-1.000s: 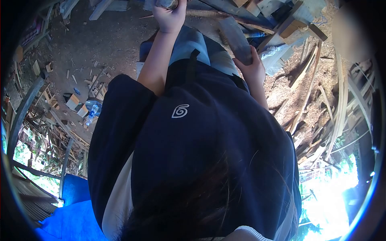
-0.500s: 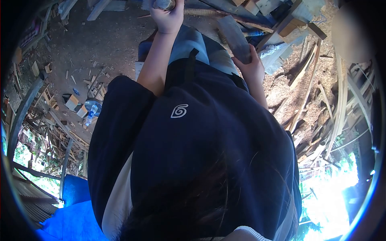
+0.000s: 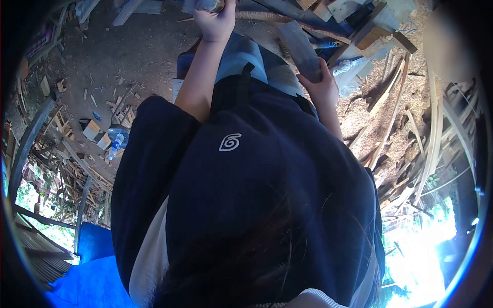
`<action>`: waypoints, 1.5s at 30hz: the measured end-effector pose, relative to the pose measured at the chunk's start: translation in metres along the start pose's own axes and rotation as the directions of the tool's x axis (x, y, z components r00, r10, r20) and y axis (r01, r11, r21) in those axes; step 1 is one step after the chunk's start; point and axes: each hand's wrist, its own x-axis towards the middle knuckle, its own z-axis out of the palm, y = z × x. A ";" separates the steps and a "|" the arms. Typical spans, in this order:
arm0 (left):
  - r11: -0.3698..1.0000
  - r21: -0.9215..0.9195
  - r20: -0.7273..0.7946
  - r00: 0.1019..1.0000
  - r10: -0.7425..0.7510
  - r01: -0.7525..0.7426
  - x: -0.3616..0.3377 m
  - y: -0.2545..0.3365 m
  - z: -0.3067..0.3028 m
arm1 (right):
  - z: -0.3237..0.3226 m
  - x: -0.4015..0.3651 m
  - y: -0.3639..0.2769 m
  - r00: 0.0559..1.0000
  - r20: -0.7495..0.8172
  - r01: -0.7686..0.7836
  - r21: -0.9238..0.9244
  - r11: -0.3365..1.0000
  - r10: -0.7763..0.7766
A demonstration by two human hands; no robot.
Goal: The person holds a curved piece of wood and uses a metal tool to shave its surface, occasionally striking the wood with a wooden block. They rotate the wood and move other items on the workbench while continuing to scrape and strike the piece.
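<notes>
At the top edge, my left hand (image 3: 214, 24) is closed around a grey rounded object (image 3: 209, 5), partly cut off by the frame. My right hand (image 3: 322, 86), further right, grips the lower end of a flat grey-brown wooden block (image 3: 299, 47), its thumb on the left side and fingers on the right. The block slants up and left from that hand. Between my forearms are my dark shirt and my legs in grey-blue trousers (image 3: 241, 56).
Wood offcuts (image 3: 95, 131) and a plastic bottle (image 3: 116, 146) lie on the dirt floor at left. Stacked boards (image 3: 377, 25) stand at upper right, above long strips (image 3: 393, 110) and shavings. A blue sheet (image 3: 92, 282) is at lower left.
</notes>
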 end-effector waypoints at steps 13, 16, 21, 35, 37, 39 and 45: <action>0.992 -0.123 0.022 0.999 -0.024 0.027 -0.011 0.007 -0.002 | 0.002 -0.004 0.000 1.000 0.008 -0.003 -0.013 1.000 0.003; 0.995 -0.057 -0.013 0.996 0.086 -0.087 -0.014 0.013 0.005 | 0.002 -0.006 -0.003 1.000 0.009 -0.009 -0.008 1.000 0.009; 0.999 -0.003 -0.033 0.999 0.036 -0.036 -0.015 0.020 0.001 | -0.003 -0.004 -0.010 1.000 0.008 0.008 -0.001 1.000 -0.008; 0.987 -0.153 -0.057 0.997 -0.049 0.040 -0.021 0.021 0.000 | -0.106 -0.036 -0.140 0.754 -0.424 0.654 0.559 0.509 -0.502; 0.986 -0.136 -0.021 0.995 -0.102 0.098 -0.030 0.013 0.000 | -0.092 -0.027 -0.143 0.591 -0.511 0.804 0.433 0.406 -0.625; 0.988 0.091 0.032 0.992 0.120 -0.123 -0.027 0.001 0.006 | -0.096 -0.030 -0.153 0.722 -0.173 0.678 -0.023 0.735 -0.670; 0.957 -0.134 0.154 0.960 -0.234 0.255 -0.051 -0.004 0.000 | -0.129 -0.054 -0.169 0.788 -0.220 0.613 0.372 0.697 -0.576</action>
